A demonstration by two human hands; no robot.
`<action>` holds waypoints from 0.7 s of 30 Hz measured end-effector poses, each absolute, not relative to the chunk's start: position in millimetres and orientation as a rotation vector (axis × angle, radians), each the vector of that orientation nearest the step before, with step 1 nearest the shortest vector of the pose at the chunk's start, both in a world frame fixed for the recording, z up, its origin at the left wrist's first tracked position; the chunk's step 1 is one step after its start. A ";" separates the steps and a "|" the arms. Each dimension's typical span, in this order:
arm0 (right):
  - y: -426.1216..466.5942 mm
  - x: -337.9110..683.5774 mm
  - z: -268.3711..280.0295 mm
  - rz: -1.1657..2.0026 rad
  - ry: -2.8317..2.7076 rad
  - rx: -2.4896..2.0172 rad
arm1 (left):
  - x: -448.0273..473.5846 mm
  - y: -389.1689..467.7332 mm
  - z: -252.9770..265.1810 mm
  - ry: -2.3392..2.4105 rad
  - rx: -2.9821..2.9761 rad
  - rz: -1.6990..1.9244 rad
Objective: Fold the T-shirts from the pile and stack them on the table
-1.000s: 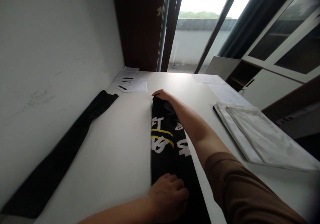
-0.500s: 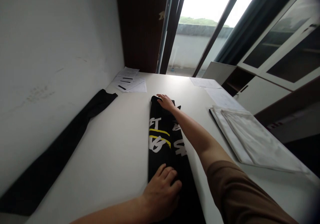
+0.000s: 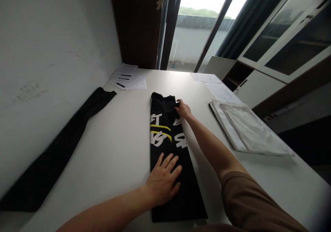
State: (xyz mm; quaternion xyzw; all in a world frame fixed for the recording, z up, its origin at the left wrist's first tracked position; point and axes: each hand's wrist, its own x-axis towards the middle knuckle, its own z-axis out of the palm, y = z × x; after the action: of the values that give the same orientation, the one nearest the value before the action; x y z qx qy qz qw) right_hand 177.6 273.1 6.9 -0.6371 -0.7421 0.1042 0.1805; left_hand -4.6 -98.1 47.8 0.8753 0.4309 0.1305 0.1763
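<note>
A black T-shirt (image 3: pixel 168 195) with white lettering and yellow stripes lies folded into a long narrow strip on the white table. Flat on its lower half rests my left hand (image 3: pixel 164 180), fingers spread. My right hand (image 3: pixel 184 109) has its fingers closed on the shirt's right edge near the far end, where the cloth is bunched and creased. The near hem lies straight across the table, while the far end looks uneven.
Along the left wall lies a long folded black garment (image 3: pixel 64 144). Folded white cloths (image 3: pixel 245 128) are stacked at the right. Paper sheets (image 3: pixel 129 77) lie at the far left corner, with more papers (image 3: pixel 219 88) at the far right.
My right hand has moved from the top of the shirt's far end to its right edge and gripped it. My left hand has spread flat, slightly farther up the shirt.
</note>
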 end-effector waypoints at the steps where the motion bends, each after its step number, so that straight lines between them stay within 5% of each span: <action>1: 274.2 173.7 8.4 0.308 -2.085 -1.804 | -5.5 -98.1 49.1 1.212 2.483 0.370; 18: 272.8 134.8 26.8 0.203 -1.999 -1.798 | -9.4 -97.2 48.8 1.031 2.585 0.381; 21: 275.8 120.4 31.7 0.419 -1.988 -1.653 | -9.6 -96.3 50.0 1.040 2.577 0.371</action>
State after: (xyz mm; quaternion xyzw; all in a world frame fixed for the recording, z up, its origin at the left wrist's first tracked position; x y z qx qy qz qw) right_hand 120.4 275.8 31.7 -0.6098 -0.7332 0.1545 0.2582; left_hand -9.6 -96.3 50.0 0.9060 0.3658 0.1304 0.1681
